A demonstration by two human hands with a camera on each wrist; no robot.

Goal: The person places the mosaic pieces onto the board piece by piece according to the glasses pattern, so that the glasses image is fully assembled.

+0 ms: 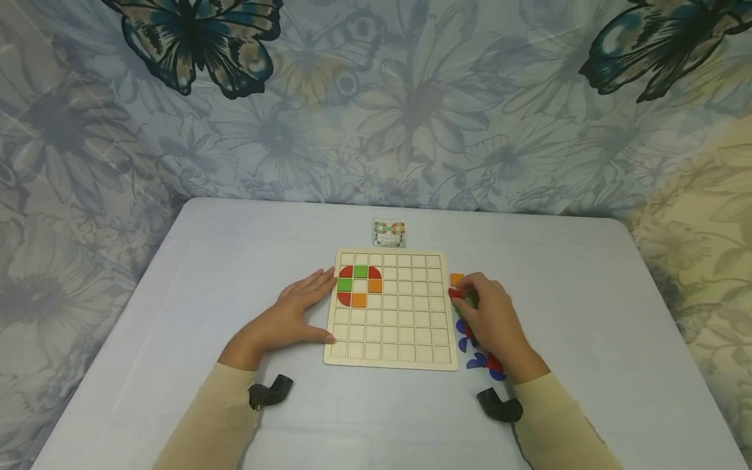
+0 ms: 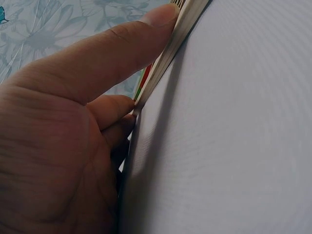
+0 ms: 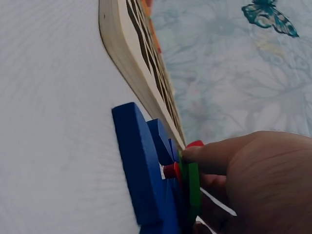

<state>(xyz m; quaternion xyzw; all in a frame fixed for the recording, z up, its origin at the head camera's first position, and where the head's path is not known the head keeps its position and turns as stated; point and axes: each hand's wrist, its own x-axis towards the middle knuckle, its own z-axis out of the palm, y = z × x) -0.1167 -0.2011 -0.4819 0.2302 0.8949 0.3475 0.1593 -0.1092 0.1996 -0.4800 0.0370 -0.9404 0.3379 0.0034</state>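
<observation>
A wooden grid board [image 1: 405, 336] lies on the table. In its upper left, red quarter-round pieces [image 1: 344, 299], green squares [image 1: 361, 271] and orange squares [image 1: 375, 286] fill several cells. My left hand [image 1: 294, 314] rests along the board's left edge with fingers stretched out, and its thumb touches the rim in the left wrist view. Beyond the board's right edge, my right hand [image 1: 496, 320] pinches a red piece [image 1: 454, 293] between thumb and fingers. A green piece [image 3: 194, 190] stands close under that hand in the right wrist view, partly hidden.
Loose blue pieces [image 1: 477, 361] and a red piece [image 1: 495, 363] lie along the board's right side, below an orange square [image 1: 456, 279]. Behind the board is a small pattern card [image 1: 389, 232]. A white cloth [image 1: 235, 235] covers the table, with patterned fabric [image 1: 376, 130] behind it.
</observation>
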